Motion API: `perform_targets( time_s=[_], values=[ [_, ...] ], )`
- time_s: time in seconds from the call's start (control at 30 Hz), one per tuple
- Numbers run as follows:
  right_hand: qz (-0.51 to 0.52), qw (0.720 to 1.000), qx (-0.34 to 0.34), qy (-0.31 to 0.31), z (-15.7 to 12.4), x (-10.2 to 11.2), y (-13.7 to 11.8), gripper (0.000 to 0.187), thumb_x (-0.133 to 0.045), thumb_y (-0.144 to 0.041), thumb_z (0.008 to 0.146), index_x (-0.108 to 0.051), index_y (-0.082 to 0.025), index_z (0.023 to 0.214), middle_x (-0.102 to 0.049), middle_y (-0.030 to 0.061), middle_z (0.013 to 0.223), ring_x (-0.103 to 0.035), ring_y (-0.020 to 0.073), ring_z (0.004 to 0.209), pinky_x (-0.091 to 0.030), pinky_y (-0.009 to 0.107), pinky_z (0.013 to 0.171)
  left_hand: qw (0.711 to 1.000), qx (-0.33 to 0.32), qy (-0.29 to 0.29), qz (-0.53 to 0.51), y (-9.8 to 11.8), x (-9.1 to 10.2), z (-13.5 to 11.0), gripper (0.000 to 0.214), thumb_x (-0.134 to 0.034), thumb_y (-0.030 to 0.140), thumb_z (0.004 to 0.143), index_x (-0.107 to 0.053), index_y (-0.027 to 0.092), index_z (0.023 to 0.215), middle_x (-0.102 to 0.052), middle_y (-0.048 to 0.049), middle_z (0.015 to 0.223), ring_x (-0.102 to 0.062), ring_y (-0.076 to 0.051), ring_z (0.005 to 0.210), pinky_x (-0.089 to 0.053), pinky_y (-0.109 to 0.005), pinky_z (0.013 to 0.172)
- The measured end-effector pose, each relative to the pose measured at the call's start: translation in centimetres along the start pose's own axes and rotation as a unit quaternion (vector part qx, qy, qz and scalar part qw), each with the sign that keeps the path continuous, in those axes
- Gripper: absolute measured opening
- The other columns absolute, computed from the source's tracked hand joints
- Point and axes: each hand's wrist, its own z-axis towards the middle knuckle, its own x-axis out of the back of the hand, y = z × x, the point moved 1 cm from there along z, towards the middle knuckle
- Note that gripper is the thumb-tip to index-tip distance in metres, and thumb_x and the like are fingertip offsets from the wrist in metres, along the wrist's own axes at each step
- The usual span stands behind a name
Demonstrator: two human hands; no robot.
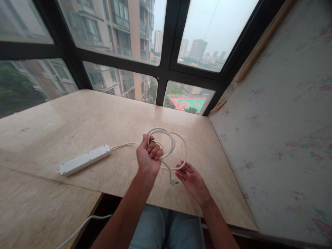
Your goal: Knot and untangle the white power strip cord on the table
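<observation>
My left hand is closed around several coiled loops of a white power cord, held above the tabletop. The cord's plug dangles below the coil, its prongs pointing toward my right hand. With fingers loosely curled, my right hand has the outer, wider loop of the cord between thumb and fingers. From the left side of the coil, the cord runs across to a long white power strip lying on the surface. Small dark screw points show on the strip's upward face; no sockets are visible.
The beige marble-patterned top reaches to dark-framed windows. A flower-patterned wall bounds the right side. Another white cable crosses a dark gap at the lower left. My legs are under the front edge.
</observation>
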Motion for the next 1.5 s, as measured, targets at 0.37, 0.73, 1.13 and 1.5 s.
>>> perform_targets(
  time_s=[0.37,0.73,1.13,1.5],
  values=[
    [-0.339,0.939,-0.021,-0.059,-2.5,-1.4,2.2,0.047,-0.075,-0.036,0.075,-0.061,-0.025,0.119,-0.062,0.0078,0.113,-0.059,0.0232,0.105,-0.045,0.042,0.096,0.999,-0.034,0.019,-0.005,0.2,0.3,-1.0,0.032,-0.051,0.037,0.095,-0.051,0.016,0.07,-0.023,0.0108,0.043,-0.019,-0.002,0.029,-0.018,-0.015,0.031],
    [-0.237,0.97,-0.048,-0.01,-3.4,1.1,0.0,0.025,-0.075,-0.04,0.075,-0.069,-0.022,0.09,-0.062,0.0027,0.081,-0.057,0.0145,0.069,-0.047,0.028,0.064,0.998,0.053,0.004,-0.027,1.3,4.4,-1.3,0.038,-0.036,0.029,0.098,-0.054,0.013,0.069,-0.033,0.0067,0.047,-0.033,-0.005,0.035,-0.031,-0.019,0.039],
    [0.184,0.976,0.053,0.106,-7.0,2.7,-3.6,0.036,-0.084,-0.035,0.066,-0.07,-0.021,0.097,-0.059,-0.0021,0.072,-0.048,0.0031,0.048,-0.041,0.013,0.04,0.985,0.128,0.083,0.087,-0.9,9.5,-1.0,0.019,-0.049,0.016,0.089,-0.065,0.009,0.082,-0.064,-0.0049,0.066,-0.064,-0.015,0.058,-0.052,-0.028,0.058],
    [0.357,0.872,0.272,0.197,-6.4,2.2,-7.8,0.058,-0.084,-0.022,0.068,-0.056,-0.021,0.119,-0.069,-0.0094,0.083,-0.066,0.0057,0.071,-0.051,0.02,0.062,0.943,-0.022,0.101,0.318,2.1,12.1,-0.3,0.036,-0.072,0.036,0.07,-0.068,0.008,0.092,-0.07,-0.0057,0.069,-0.065,-0.015,0.055,-0.054,-0.026,0.055]
  ],
)
